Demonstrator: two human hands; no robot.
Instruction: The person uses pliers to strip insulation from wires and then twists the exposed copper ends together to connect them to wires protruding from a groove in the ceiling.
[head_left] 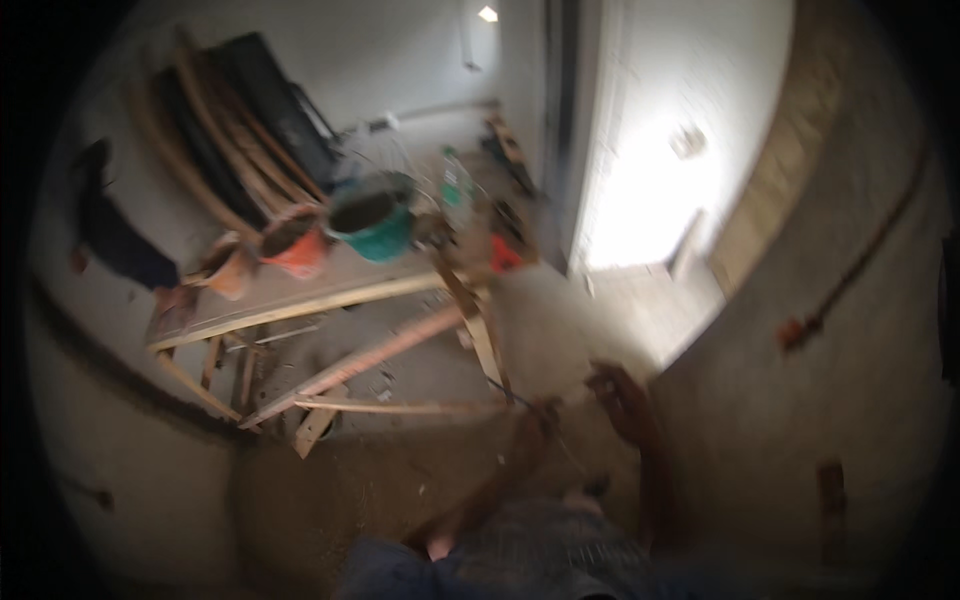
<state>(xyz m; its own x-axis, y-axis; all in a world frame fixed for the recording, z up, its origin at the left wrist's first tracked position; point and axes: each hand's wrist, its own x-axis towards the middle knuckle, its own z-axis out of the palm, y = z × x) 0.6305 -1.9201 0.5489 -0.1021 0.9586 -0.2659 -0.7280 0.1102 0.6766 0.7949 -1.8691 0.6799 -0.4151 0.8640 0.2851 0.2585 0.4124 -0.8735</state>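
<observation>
My left hand is in front of my body, low in the middle of the view, closed around a thin dark wire-like piece. One end of that piece sticks out up and to the left, toward the wooden bench. A faint thin line trails below the same hand. To its right, my right hand is raised with its fingers somewhat apart, and I see nothing in it. Motion blur hides the finer detail of both hands.
On the bench stand a green bucket, two orange buckets and a clear bottle. Long curved boards lean behind. A person in dark clothing is at the far left. A bright doorway opens at the right.
</observation>
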